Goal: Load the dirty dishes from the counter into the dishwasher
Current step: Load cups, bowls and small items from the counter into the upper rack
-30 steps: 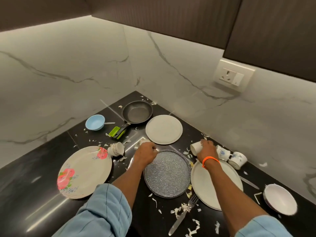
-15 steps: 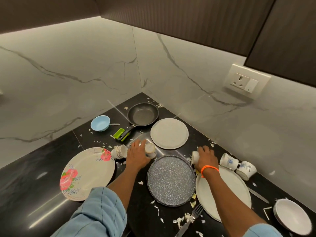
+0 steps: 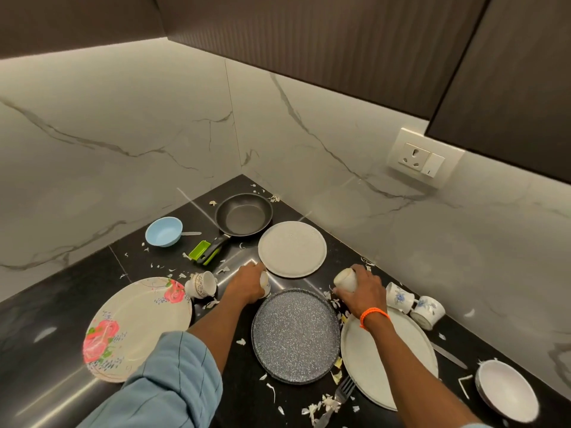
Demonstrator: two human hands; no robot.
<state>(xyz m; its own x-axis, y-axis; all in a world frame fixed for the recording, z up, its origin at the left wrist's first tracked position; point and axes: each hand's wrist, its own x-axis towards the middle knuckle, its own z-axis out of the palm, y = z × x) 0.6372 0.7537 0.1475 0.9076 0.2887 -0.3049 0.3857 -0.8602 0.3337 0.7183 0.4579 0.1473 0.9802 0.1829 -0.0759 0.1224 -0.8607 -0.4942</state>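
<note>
A cup (image 3: 346, 280) is gripped by the right hand (image 3: 366, 288), another (image 3: 265, 284) by the left hand (image 3: 247, 282), both beside the speckled plate (image 3: 295, 335). Nothing seems loaded yet; plates, pan (image 3: 244, 214) and bowls are left around it.

The surface (image 3: 61, 304) is polished black stone, glossy enough to mirror the light; the wall (image 3: 123, 134) behind is smooth veined marble. The frying pan (image 3: 244, 214) has a matt dark non-stick lining. The speckled plate (image 3: 296, 335) looks grainy and matt grey, the round plate (image 3: 292, 248) pale and matt. The floral plate (image 3: 136, 329) and white bowl (image 3: 506, 390) shine like glazed ceramic. The fork (image 3: 336, 400) is metal
</note>
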